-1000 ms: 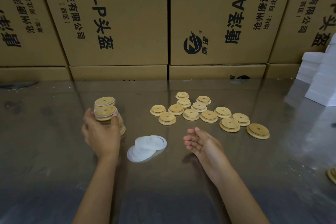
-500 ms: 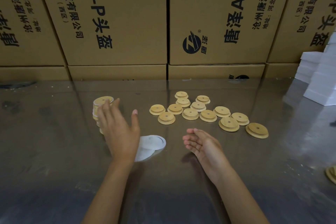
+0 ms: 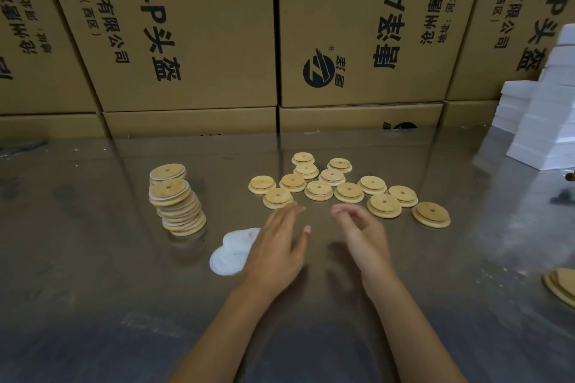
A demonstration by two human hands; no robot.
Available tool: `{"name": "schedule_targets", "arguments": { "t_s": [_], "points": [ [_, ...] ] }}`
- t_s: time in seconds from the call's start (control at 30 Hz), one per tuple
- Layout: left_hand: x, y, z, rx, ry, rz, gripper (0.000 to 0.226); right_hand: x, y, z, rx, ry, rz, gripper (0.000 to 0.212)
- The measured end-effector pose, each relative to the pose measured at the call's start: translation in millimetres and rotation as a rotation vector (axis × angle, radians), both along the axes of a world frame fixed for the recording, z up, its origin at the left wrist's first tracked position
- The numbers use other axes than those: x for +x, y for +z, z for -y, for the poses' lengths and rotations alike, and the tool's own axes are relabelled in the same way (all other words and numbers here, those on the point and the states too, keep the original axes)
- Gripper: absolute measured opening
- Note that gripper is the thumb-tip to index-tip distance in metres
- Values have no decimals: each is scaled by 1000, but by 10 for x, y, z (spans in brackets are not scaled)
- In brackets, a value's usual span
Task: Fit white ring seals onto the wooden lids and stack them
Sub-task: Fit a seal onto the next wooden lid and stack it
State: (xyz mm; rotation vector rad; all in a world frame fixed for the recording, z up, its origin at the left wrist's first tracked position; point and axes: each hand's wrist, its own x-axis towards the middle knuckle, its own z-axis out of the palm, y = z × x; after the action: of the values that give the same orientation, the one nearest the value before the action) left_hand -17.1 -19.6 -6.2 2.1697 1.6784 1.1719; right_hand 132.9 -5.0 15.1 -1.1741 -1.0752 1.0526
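Left hand: the left hand [image 3: 277, 253] hovers over the worktop [image 3: 93, 274] just right of the white ring seals, fingers straight and spread, its grip loose and holding nothing; fingertips reach close to the nearest loose wooden lid [image 3: 278, 198]
Right hand: the right hand [image 3: 362, 236] sits just right of the left hand, the two apart; fingers loosely curled with thumb and forefinger near each other, its grip relaxed with nothing in it
White ring seals: a small overlapping pile of white ring seals [image 3: 231, 253] lies flat on the worktop, partly hidden by the left hand, below and right of the lid stack
Lid stack: a leaning stack of wooden lids with seals [image 3: 176, 199] stands left of the ring seals, its upper lids shifted out of line
Loose lids: a cluster of bare wooden lids [image 3: 348, 188] lies flat beyond both hands, right of the stack; most overlap or touch neighbours, the rightmost one [image 3: 431, 214] set slightly apart
Edge lids: more wooden discs [image 3: 561, 286] show at the right edge, far right of the ring seals
Background: printed cardboard cartons [image 3: 193, 31] wall off the far side; white boxes [image 3: 543, 130] are piled far right of the loose lids
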Motion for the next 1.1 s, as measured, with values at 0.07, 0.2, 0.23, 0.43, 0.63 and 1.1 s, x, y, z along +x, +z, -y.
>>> {"name": "schedule_targets", "arguments": {
  "t_s": [0.07, 0.2, 0.23, 0.43, 0.63, 1.1],
  "points": [
    [27, -41, -6, -56, -44, -44, 39, 151, -53, -62, 79, -156, 367, 27],
    [46, -84, -28, -148, -87, -109, 38, 442, -169, -156, -51, -218, 907, 64],
    [43, -95, -32, -158, -91, -121, 38, 462, -184, -168, -106, -190, 960, 66],
    [30, -125, -40, -159, -84, -135, 38, 385, -226, -198, -162, -147, 1168, 61],
    [47, -111, -33, -145, -84, -187, 37, 321, -186, -139, 34, -271, 1132, 31],
    [-144, 52, 14, 11, 172, -288, 35, 371, -215, -291, -23, -121, 937, 37]
  ]
}}
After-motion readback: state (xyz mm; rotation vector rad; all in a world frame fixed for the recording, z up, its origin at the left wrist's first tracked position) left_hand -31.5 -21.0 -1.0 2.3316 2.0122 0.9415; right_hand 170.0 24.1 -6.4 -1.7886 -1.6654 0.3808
